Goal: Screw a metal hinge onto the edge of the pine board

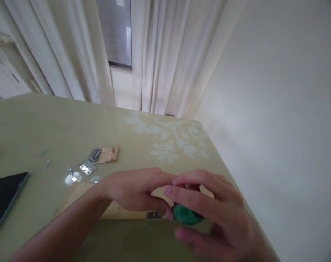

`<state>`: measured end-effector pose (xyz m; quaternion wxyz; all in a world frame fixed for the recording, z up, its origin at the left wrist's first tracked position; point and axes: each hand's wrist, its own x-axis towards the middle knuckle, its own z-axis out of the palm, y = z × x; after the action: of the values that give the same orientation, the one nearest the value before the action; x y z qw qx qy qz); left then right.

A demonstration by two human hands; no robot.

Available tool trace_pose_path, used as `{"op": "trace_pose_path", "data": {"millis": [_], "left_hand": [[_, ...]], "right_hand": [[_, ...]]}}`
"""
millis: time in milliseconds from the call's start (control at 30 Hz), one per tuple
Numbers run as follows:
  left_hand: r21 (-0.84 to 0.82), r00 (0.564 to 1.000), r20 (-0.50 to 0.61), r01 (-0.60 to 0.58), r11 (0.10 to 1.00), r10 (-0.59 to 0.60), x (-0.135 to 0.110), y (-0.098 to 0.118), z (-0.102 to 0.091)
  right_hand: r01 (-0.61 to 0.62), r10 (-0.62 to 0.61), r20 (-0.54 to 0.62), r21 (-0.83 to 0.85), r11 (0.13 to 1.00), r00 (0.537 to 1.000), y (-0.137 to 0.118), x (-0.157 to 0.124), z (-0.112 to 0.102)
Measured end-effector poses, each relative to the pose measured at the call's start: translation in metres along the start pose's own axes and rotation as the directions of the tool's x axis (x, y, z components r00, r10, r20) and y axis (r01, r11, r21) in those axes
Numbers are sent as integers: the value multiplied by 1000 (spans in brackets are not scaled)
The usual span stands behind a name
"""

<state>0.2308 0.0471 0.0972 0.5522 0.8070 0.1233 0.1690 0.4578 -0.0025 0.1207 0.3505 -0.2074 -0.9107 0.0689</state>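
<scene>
My right hand (209, 211) is curled around a green handle (185, 215), likely a screwdriver's, near the table's right edge. My left hand (135, 191) reaches across from the left, its fingers pinched together close to the green handle, over a small metal hinge (153, 215) on a pale wooden board (80, 194). What the left fingers pinch is hidden. The picture is blurred.
A small wood piece (109, 154) with metal hinges (89, 163) beside it lies on the yellow-green table (45, 123). A few screws (69, 171) lie nearby. A dark phone or tablet (4, 198) sits at the left edge. Curtains (165, 54) hang behind; a wall (277, 109) runs along the right.
</scene>
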Motion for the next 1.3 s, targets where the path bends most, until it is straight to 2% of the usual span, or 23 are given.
{"op": "trace_pose_path", "data": {"millis": [67, 133, 200, 300, 433, 567, 700, 767, 833, 867, 1033, 1167, 1300], "left_hand": [[21, 999, 23, 35, 999, -36, -1, -1, 1], [61, 998, -7, 65, 996, -65, -1, -3, 1], [62, 999, 9, 45, 997, -46, -1, -6, 2], [35, 998, 68, 16, 999, -18, 0, -9, 2], [34, 999, 7, 49, 998, -49, 1, -6, 0], [-22, 999, 35, 7, 1000, -6, -1, -5, -1], [48, 998, -59, 8, 999, -5, -3, -7, -3], [47, 999, -43, -24, 999, 26, -4, -7, -4], [30, 998, -11, -65, 997, 65, -3, -7, -5], [34, 997, -11, -73, 997, 74, -3, -6, -6], [81, 994, -77, -70, 994, 76, -3, -5, -5], [73, 994, -78, -74, 995, 79, -3, -3, -4], [164, 983, -159, -69, 984, 95, -3, 1, -3]], "right_hand": [[7, -8, 34, 38, 999, 999, 0, 1, 0], [8, -8, -21, -3, 1000, 1000, -1, 2, 1], [-2, 3, -57, 27, 1000, 998, -2, 3, 3], [-22, 18, 22, 232, 972, 1000, -2, 4, 5], [-60, 62, 0, 253, 966, 998, -2, 5, 5], [-69, 41, 85, 361, 930, 996, -1, 5, 4], [-116, 131, -54, 215, 970, 990, -2, 5, 4], [-146, 149, 3, 201, 969, 989, -2, 6, 4], [-149, 123, 119, 242, 959, 985, -3, 7, 4], [-138, 105, 141, 251, 958, 984, -3, 7, 4], [-78, 82, -31, 108, 991, 996, -2, 7, 7], [-93, 78, 67, 248, 964, 995, -3, 6, 4], [-137, 151, -112, 126, 983, 982, -4, 6, 5]]}}
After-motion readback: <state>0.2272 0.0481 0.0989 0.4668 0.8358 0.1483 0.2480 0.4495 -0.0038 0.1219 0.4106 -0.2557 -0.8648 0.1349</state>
